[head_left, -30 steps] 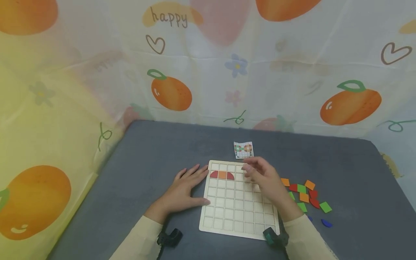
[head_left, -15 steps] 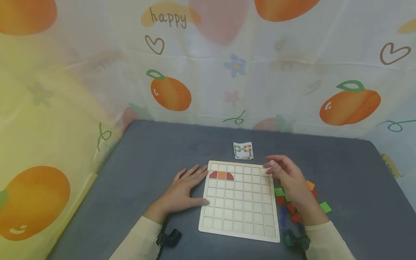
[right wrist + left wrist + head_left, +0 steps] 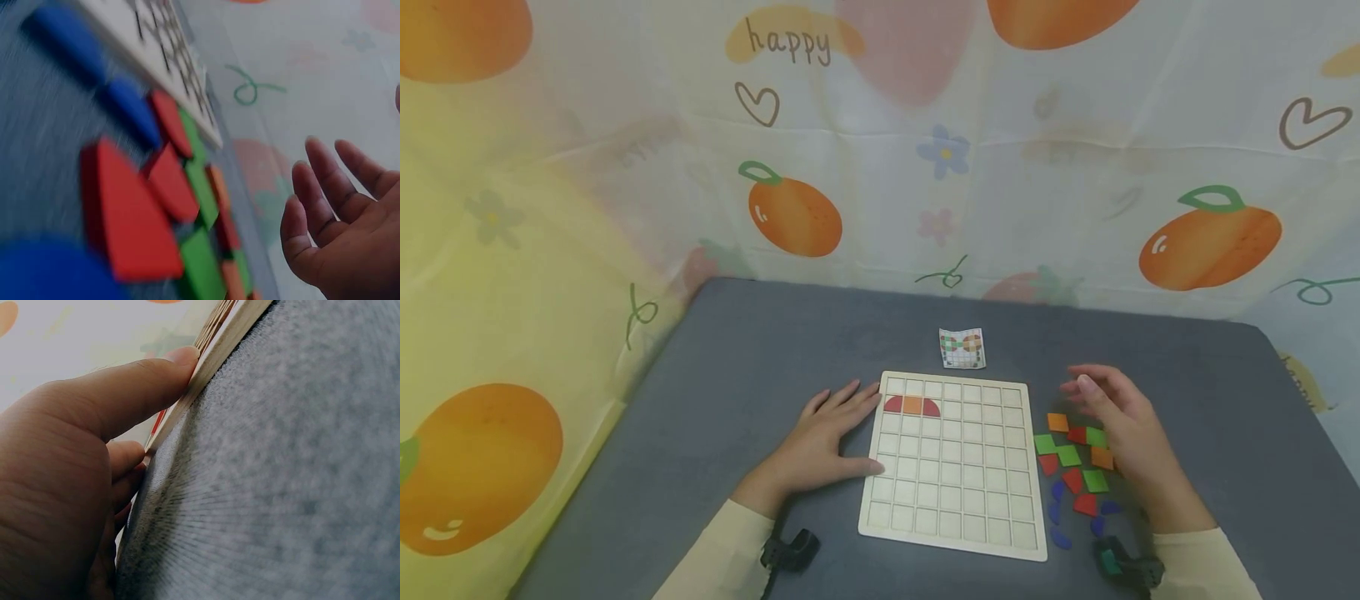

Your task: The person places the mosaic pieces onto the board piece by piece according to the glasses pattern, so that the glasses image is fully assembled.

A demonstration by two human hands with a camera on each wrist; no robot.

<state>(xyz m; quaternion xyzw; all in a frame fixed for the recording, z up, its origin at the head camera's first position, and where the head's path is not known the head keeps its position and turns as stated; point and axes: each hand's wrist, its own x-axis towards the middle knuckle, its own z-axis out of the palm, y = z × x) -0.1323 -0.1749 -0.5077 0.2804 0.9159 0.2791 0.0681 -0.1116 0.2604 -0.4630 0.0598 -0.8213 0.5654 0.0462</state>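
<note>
A pale wooden grid board (image 3: 955, 467) lies on the grey table. In its second row from the top sit a red rounded piece (image 3: 893, 404), an orange square (image 3: 913, 405) and another red rounded piece (image 3: 931, 407). My left hand (image 3: 816, 437) touches the board's left edge with thumb and fingertips, fingers spread; the left wrist view has the thumb (image 3: 144, 381) on the rim. To the right, my right hand (image 3: 1131, 442) hovers over the loose pieces with loosely bent fingers. Nothing shows in its palm in the right wrist view. Some pieces are hidden behind it.
Several loose green squares (image 3: 1095, 481), orange squares (image 3: 1057, 422), red pieces (image 3: 1086, 504) and blue pieces (image 3: 1060, 538) lie right of the board. Behind the board is a small printed pattern card (image 3: 962, 348). A fruit-print curtain (image 3: 865, 167) hangs behind the table.
My right hand has moved right, from above the board's upper right to over the loose pieces, uncovering the board's right side. The left hand has stayed at the left edge.
</note>
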